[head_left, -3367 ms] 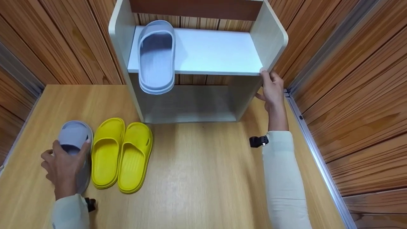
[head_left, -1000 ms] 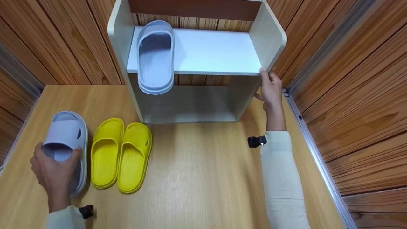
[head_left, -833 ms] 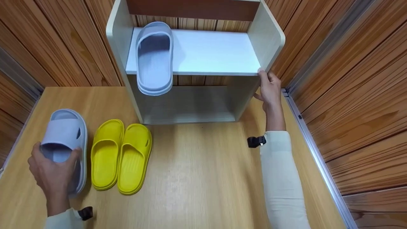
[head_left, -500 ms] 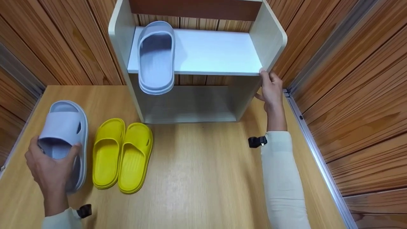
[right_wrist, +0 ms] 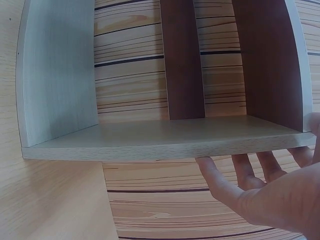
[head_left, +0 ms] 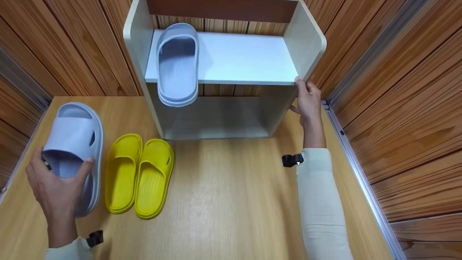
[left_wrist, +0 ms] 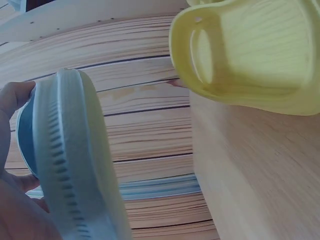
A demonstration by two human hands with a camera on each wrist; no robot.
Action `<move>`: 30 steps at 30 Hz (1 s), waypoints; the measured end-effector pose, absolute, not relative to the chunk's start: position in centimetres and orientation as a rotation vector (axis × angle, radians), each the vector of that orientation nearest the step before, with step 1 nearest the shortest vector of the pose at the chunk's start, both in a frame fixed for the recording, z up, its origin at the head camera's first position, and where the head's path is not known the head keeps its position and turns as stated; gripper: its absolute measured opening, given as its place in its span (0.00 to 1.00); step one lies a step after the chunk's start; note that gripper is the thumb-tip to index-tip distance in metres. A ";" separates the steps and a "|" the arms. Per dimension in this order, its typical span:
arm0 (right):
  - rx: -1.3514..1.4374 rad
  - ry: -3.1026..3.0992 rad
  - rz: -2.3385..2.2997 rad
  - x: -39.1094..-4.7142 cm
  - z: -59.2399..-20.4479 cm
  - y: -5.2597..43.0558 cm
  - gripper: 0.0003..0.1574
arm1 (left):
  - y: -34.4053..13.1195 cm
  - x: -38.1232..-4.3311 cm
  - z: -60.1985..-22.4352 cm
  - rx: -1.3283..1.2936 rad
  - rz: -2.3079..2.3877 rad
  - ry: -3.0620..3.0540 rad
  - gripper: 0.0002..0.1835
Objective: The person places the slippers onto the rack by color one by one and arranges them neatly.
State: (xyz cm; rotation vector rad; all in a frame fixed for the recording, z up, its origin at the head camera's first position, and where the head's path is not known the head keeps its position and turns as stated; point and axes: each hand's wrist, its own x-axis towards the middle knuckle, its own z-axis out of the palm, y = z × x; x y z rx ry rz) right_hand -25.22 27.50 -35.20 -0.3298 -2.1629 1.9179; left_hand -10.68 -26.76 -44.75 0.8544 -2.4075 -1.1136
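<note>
Judging this about half done, I see one grey slipper [head_left: 177, 68] on the upper shelf [head_left: 245, 57] of the rack [head_left: 305, 43], while its unshelved mate [head_left: 70, 133] is clamped in the grip of my left hand [head_left: 56, 189] beside the yellow slippers [head_left: 153, 180], and my right hand [head_left: 309, 103] clasps the rack's side.

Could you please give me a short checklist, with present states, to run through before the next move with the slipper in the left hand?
1. Left hand grips the held grey slipper: ok, thumb and fingers on opposite sides.
2. Held slipper off the floor: ok, the left wrist view shows it raised.
3. Right hand on the rack: ok, it holds the side panel's edge.
4. Bare space on the upper shelf: ok, right of the other grey slipper.
5. That slipper wholly on the shelf: not ok, its heel overhangs the front edge.
6. Rack fixed to the wall: cannot tell.
</note>
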 end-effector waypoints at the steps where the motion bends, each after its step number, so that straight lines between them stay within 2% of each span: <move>1: -0.324 -2.156 1.920 -25.2 -35.3 27.5 0.31 | -26.7 -10.7 -44.7 0.841 -1.112 -2.405 0.55; 30: -0.320 -2.158 1.923 -25.6 -35.4 27.1 0.32 | -24.1 -9.6 -41.0 0.514 -1.006 -2.297 0.55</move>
